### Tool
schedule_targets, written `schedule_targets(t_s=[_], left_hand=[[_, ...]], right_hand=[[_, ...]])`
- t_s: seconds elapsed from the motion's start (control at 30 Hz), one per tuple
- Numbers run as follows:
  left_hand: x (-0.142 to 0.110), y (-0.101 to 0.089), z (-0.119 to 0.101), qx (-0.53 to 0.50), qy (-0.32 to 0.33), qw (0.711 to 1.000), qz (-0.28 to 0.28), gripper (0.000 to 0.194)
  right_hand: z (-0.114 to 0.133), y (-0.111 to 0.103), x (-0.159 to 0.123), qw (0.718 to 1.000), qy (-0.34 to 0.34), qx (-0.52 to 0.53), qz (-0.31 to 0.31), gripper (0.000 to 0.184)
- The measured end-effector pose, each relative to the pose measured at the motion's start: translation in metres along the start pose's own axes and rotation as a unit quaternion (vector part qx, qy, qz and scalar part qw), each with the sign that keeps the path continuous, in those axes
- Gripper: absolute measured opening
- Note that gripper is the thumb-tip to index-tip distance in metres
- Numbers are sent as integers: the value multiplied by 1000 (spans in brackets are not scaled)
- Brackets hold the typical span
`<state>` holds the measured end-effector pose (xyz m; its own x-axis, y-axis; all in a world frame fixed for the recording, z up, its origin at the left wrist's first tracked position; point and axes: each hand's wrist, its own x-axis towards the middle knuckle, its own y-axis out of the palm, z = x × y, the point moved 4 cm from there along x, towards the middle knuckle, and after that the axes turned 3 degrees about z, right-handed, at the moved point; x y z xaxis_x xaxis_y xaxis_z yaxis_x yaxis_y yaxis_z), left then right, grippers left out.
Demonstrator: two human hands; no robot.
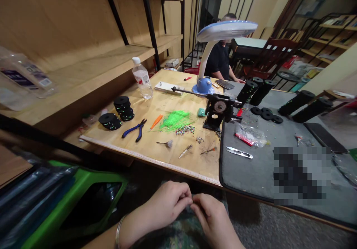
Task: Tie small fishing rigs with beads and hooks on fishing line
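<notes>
My left hand (174,198) and my right hand (210,211) meet fingertip to fingertip over my lap, just below the table's front edge. Both are closed in a pinch; whatever they hold is too small to make out. On the table ahead lie a pile of bright green strands (176,120), small multicoloured beads (185,130) and several little bundles of wire-like pieces, one of them a grey tuft (169,143). Pliers with blue handles (135,130) and an orange screwdriver-like tool (156,122) rest left of the strands. Silver thread snips (239,152) lie on the grey mat (259,174).
A black winding device (217,109) stands mid-table before a blue-white desk lamp (205,85). Black foam spools (122,105) and a water bottle (142,79) are at left; more spools (297,102) stand at right. A person (219,61) sits behind the lamp.
</notes>
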<state>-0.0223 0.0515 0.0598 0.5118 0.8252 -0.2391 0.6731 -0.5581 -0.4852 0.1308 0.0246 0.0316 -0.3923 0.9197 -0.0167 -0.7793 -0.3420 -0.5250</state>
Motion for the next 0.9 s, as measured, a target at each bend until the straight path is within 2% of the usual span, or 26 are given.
schedule_targets(t_s=[0.1, 0.17, 0.23, 0.3, 0.37, 0.47, 0.57, 0.63, 0.73, 0.9], left_hand=[[6, -9, 6, -29, -7, 1000, -8, 18], [8, -24, 13, -32, -18, 997, -65, 19], [7, -39, 25, -41, -35, 988, -147, 21], [3, -46, 40, -74, -65, 975, -198, 23], [-1, -37, 54, -140, -101, 970, -171, 26], [-5, -1, 59, -254, -153, 952, -76, 34], [2, 33, 43, -324, -146, 935, -22, 38], [11, 47, 30, -359, -137, 923, -16, 40], [26, 50, 17, -368, -110, 923, -36, 35], [36, 42, 13, -281, -39, 955, -85, 28]], right_hand=[[-14, -5, -6, 1000, 21, 6, -15, 19], [-23, -8, -11, 997, 49, 39, -46, 23], [-31, -11, -16, 990, 78, 79, -88, 27], [-36, -11, -21, 980, 103, 122, -120, 30], [-39, -9, -25, 969, 123, 161, -139, 32], [-38, -6, -28, 964, 130, 177, -150, 33], [-35, -5, -28, 968, 119, 164, -149, 32], [-32, -5, -28, 972, 109, 154, -143, 32], [-30, -5, -29, 976, 92, 136, -140, 30], [-36, -7, -30, 983, 78, 109, -127, 29]])
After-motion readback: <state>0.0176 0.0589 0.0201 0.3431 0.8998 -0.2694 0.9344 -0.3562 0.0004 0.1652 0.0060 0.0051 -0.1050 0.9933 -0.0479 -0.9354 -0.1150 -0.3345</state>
